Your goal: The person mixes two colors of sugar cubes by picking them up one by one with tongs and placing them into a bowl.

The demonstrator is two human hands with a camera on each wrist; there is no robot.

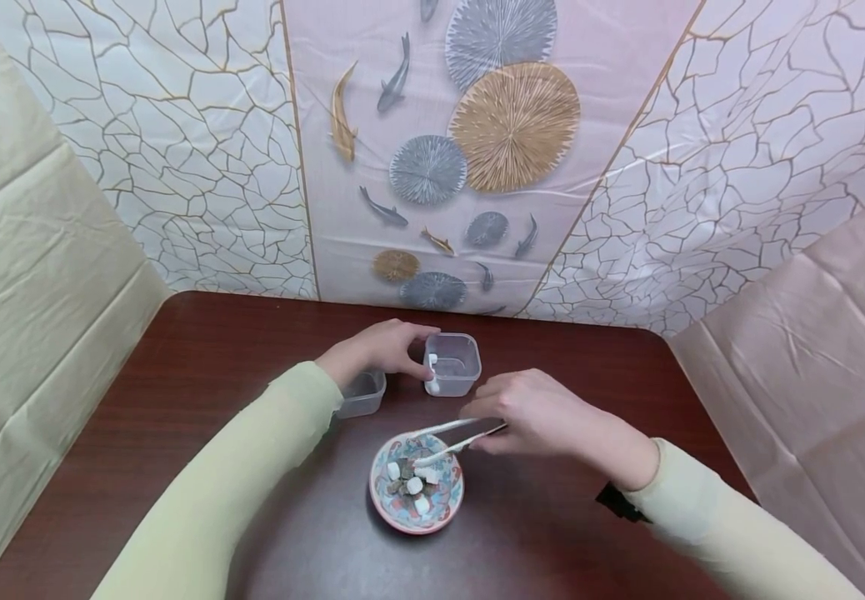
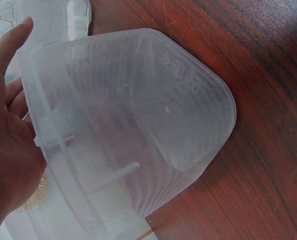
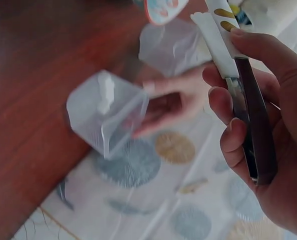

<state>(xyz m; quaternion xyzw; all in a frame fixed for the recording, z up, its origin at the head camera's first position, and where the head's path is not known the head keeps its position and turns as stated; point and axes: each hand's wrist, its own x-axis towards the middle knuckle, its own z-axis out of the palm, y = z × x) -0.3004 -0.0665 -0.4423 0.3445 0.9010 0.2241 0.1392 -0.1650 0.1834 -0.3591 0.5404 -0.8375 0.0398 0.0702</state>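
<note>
My left hand (image 1: 391, 343) holds a clear plastic container (image 1: 458, 386) at its left side, thumb at the near corner and fingers at the far rim. Small white pieces (image 1: 433, 386) show along that container's left wall. In my right hand (image 1: 533, 408) is a pair of tongs (image 3: 258, 125), with dark handles and white ends. The tongs' white tips reach over a patterned bowl (image 1: 412, 528), spread a little apart, one of them among the contents. White cubes (image 1: 414, 485) and brown pieces (image 1: 396, 487) lie in the bowl.
A second clear container (image 1: 361, 405) stands just left of the held one, partly hidden under my left wrist; it fills much of the left wrist view. The dark wooden table (image 1: 552, 533) ends at patterned cloth (image 1: 230, 150) behind and at the sides.
</note>
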